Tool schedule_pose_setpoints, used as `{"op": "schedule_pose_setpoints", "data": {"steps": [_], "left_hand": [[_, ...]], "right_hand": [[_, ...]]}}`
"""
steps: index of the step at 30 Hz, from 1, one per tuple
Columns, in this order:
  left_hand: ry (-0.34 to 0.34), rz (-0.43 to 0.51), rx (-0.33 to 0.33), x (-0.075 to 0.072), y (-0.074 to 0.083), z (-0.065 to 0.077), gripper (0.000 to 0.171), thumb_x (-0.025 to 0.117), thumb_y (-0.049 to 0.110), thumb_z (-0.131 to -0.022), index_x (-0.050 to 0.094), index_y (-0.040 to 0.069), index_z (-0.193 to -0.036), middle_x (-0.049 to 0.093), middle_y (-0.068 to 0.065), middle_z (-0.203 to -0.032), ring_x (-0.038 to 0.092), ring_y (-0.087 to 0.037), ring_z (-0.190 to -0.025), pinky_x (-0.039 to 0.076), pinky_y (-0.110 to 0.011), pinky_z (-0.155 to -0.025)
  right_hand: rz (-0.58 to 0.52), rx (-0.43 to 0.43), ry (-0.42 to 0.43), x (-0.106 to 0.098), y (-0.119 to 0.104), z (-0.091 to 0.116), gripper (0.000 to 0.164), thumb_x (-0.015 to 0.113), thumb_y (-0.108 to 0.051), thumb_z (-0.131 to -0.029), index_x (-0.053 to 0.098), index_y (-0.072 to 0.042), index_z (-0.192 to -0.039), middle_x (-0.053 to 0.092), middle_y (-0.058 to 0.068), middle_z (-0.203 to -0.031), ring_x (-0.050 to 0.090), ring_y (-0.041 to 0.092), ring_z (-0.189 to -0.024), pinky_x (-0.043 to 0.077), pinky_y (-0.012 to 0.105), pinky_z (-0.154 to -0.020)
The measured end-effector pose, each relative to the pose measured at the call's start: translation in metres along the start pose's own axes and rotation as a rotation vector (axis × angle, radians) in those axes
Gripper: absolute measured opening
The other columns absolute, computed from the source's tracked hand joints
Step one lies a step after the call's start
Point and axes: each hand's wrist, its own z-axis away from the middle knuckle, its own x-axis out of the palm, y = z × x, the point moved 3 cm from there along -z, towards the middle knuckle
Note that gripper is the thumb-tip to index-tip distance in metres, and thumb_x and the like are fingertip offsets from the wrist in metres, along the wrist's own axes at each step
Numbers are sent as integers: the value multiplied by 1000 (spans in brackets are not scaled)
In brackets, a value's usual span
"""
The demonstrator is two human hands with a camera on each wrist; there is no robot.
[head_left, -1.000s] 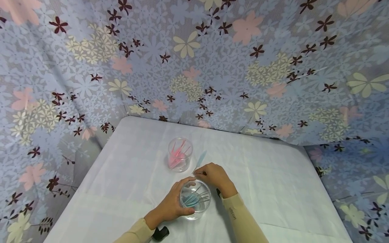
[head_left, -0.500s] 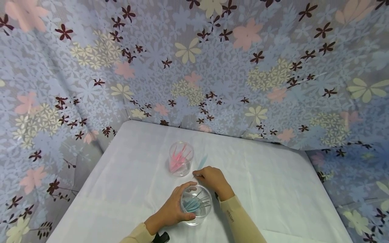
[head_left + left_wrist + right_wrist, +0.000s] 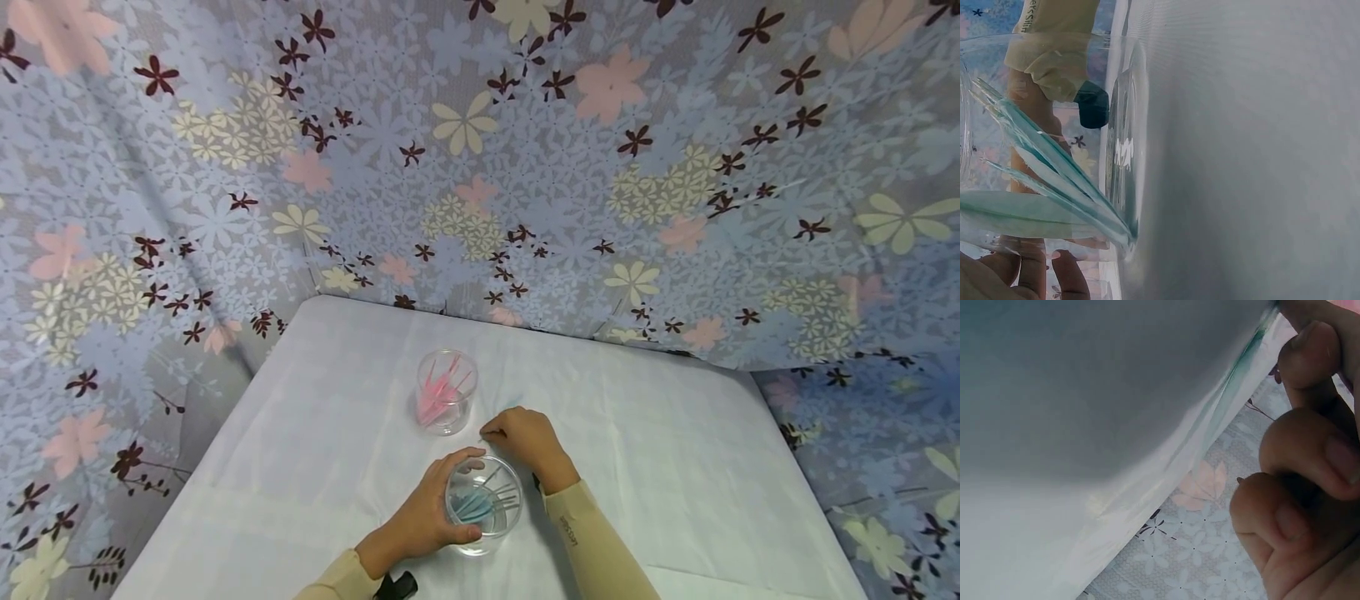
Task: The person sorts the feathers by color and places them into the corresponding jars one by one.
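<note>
My left hand [image 3: 435,508] grips a clear cup [image 3: 487,546] from its left side, thumb at the near rim and fingers round the far side. Several thin, light-blue leaf-shaped pieces with stems [image 3: 1066,169] lean inside it. Beyond the cup, my right hand [image 3: 528,437] is low over the table, thumb and forefinger pinching the thin end of another light-blue leaf-shaped piece [image 3: 1232,384]. Its broad part points away from me and is mostly hidden behind the hand in the head view. The other right fingers [image 3: 1294,453] are curled.
A second clear cup [image 3: 447,427] stands beyond the first, with several pink pieces [image 3: 438,396] in it. Both stand on a white cloth-covered table [image 3: 712,483]. Floral curtains [image 3: 540,183] hang behind and at the sides. A black wrist device [image 3: 397,586] shows below the left hand.
Less of the light-blue piece shows beyond my right hand, which has shifted slightly over it. My left hand still holds the cup. The whole head view dropped slightly in the frame earlier on.
</note>
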Motion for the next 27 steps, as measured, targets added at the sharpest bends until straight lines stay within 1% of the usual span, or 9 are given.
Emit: {"op": "schedule_pose_setpoints", "data": {"steps": [4,7,12,14,16,18,20,24,27], "left_hand": [[-5,-10,15,0,-1,0,94,83,49,-78,29,37,-154,53,2,-142,44,-18,-124,41,-45,-98],[-8,-5,7,0,-2,0,94,84,48,-77,30,38,-154,53,3,-143,44,-18,-124,40,-45,-99],[-6,8,3,0,-1,0,94,84,44,-77,31,38,-153,53,5,-142,44,-19,-124,40,-45,-99],[-7,12,8,0,0,0,93,84,44,-77,31,38,-153,53,4,-142,44,-20,-124,40,-45,-98],[-7,10,17,0,2,0,93,83,46,-78,30,36,-154,53,2,-142,44,-21,-124,40,-46,-98],[-8,16,15,0,3,0,92,83,45,-78,31,36,-154,53,1,-142,44,-21,-125,39,-47,-99],[-8,16,12,-1,3,0,92,83,45,-78,32,35,-154,54,0,-143,44,-21,-126,39,-48,-100],[-5,5,4,-1,2,0,94,84,43,-77,32,35,-154,54,2,-142,43,-20,-128,39,-48,-101],[0,-1,7,-1,0,-1,94,84,44,-77,31,36,-154,55,2,-141,43,-19,-128,39,-48,-101]], "right_hand": [[45,-20,24,1,-2,0,9,79,-28,-86,83,-25,-93,77,-10,-89,71,8,-80,57,30,-71],[88,-34,44,2,-4,1,7,80,-26,-86,83,-23,-92,73,-11,-85,68,7,-74,56,27,-68],[135,-78,96,2,-8,5,7,80,-24,-86,81,-18,-90,62,-6,-95,64,9,-76,55,26,-66],[139,-89,122,0,-9,8,6,81,-21,-86,80,-16,-89,63,-5,-97,65,10,-78,56,27,-67],[135,-86,144,-3,-9,11,6,81,-18,-86,79,-14,-90,64,-5,-93,66,10,-78,56,28,-68],[127,-78,162,-6,-8,13,7,79,-14,-87,77,-13,-93,64,-4,-89,66,11,-75,56,28,-68],[127,-69,169,-9,-8,15,13,77,-12,-88,76,-11,-101,64,-2,-90,65,12,-73,55,29,-67],[172,-74,162,-14,-8,19,28,75,-12,-91,73,-10,-119,63,1,-94,57,11,-62,51,29,-58],[191,-82,174,-20,-9,24,27,75,-12,-90,76,-14,-118,61,0,-91,52,9,-57,47,26,-52]]}}
